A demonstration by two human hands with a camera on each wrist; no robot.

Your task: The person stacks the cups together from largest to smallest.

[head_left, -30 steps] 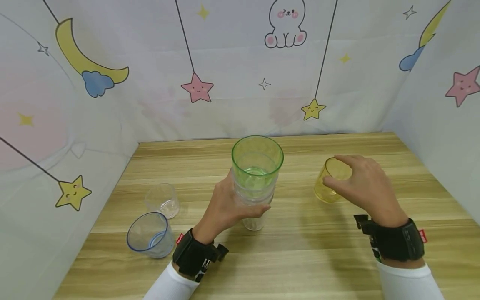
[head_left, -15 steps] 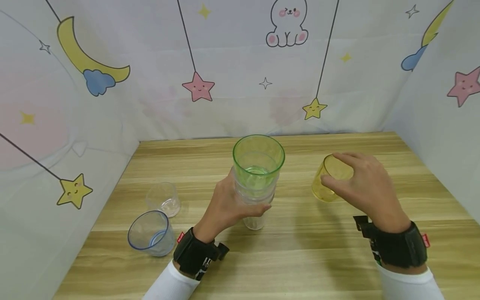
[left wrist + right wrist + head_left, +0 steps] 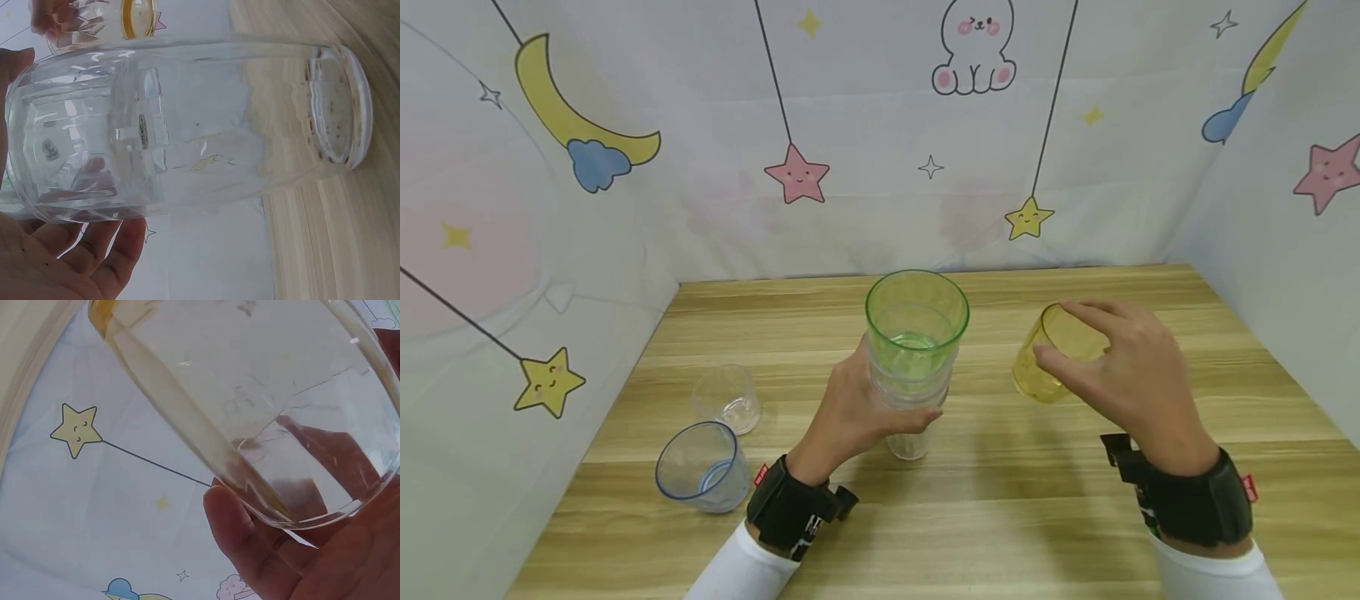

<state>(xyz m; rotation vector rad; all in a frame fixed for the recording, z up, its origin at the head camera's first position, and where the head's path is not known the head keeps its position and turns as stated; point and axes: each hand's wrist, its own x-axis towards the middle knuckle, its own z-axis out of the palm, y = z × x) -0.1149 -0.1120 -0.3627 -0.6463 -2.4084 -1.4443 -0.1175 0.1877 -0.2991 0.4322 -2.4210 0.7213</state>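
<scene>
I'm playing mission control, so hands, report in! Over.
Left hand: holding clear glass, green cup on top. Right hand: gripping tilted yellow cup. Blue cup off left, seemingly out of the way.

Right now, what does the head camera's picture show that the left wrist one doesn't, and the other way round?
Only the head view shows the blue-rimmed glass and the small clear glass at the person's left, plus the black wrist straps.

Only the left wrist view shows a small dark label, seen through clear glass.

Both show the left hand gripping the tall clear glass, the right hand with the yellow glass, and the wooden table.
</scene>
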